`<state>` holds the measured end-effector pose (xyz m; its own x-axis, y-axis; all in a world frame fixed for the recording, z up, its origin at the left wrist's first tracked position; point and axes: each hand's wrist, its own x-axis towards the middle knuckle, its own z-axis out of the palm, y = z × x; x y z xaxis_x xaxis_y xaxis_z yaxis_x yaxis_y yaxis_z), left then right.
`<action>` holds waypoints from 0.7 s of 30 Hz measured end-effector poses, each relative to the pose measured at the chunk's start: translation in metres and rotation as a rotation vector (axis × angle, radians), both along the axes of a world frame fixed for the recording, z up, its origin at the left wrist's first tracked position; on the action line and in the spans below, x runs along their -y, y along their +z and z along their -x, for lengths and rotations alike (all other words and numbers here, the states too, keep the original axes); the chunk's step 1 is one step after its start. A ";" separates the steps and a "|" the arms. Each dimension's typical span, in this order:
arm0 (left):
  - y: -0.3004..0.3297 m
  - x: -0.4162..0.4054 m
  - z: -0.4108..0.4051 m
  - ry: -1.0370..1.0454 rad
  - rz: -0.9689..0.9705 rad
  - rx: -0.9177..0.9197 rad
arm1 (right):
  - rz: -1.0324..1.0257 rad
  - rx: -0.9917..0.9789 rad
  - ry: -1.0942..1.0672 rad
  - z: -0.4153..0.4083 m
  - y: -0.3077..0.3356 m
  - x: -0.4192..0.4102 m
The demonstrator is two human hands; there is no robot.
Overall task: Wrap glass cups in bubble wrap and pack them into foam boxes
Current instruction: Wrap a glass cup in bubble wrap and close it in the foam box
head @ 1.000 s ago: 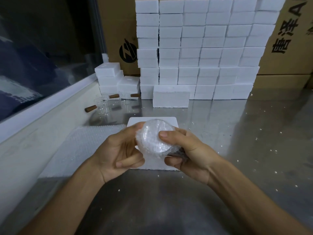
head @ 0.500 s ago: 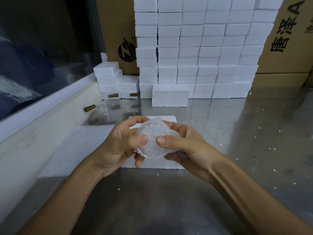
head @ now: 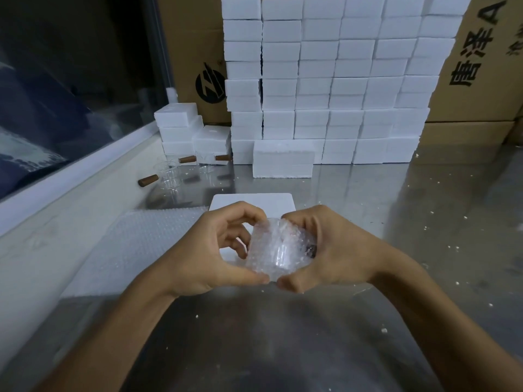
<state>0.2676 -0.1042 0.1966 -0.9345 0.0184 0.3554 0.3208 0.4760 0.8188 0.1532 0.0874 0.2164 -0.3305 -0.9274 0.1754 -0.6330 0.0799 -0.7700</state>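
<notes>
- Glass cup in bubble wrap (head: pixel 278 250): I hold it in the middle of the frame, lifted off the metal table (head: pixel 368 222), its clear wall showing through the crinkled wrap.
- My left hand (head: pixel 209 250) grips the bundle from its left side, thumb pressed along the lower edge, fingers curled round the far side.
- My right hand (head: pixel 336 250) clamps it from the right, thumb tip at the bottom edge almost meeting my left thumb, fingers bent over the top. A small dark part shows at the bundle's right end, against my palm; I cannot tell what it is.
- Straight beyond my hands, a flat white foam piece (head: pixel 252 200) lies on the table, partly hidden by my fingers.
- Left of my left hand, a sheet of bubble wrap (head: pixel 135 244) lies spread flat, reaching toward the lower left of the frame.
- Further up and left, three bare glass cups with brown handles (head: pixel 169 176) stand near each other by the white ledge (head: pixel 70 176).
- Just behind those, a small stack of foam boxes (head: pixel 178 128) sits at left centre, with a single box (head: pixel 212 142) beside it.
- Above centre, one wider foam box (head: pixel 283 159) stands alone in front of a tall wall of stacked foam boxes (head: pixel 339 80) filling the upper middle.
- Behind that wall, cardboard cartons (head: pixel 486 66) with black print occupy the upper right and upper centre.
- White foam crumbs (head: pixel 383 331) are scattered over the table, mostly toward the right.
</notes>
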 end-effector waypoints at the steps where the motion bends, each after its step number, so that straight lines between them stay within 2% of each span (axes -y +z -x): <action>1: 0.000 -0.001 0.000 0.036 0.038 -0.015 | -0.011 -0.077 -0.050 0.000 -0.002 0.002; 5: -0.002 0.000 0.003 0.242 0.181 -0.115 | 0.092 -0.366 -0.277 0.000 -0.015 0.013; 8: -0.002 0.003 0.004 0.311 0.242 -0.239 | 0.246 -0.369 -0.319 0.003 -0.022 0.015; 10: -0.004 0.006 0.006 0.321 0.216 -0.283 | 0.326 -0.348 -0.339 0.003 -0.024 0.016; 14: -0.007 0.009 0.008 0.364 0.124 -0.299 | 0.351 -0.243 -0.401 0.005 -0.024 0.013; 18: -0.009 0.012 0.009 0.378 0.106 -0.339 | 0.400 0.061 -0.434 0.006 -0.023 0.014; 21: -0.011 0.015 0.009 0.398 0.122 -0.348 | 0.489 0.199 -0.480 0.010 -0.020 0.017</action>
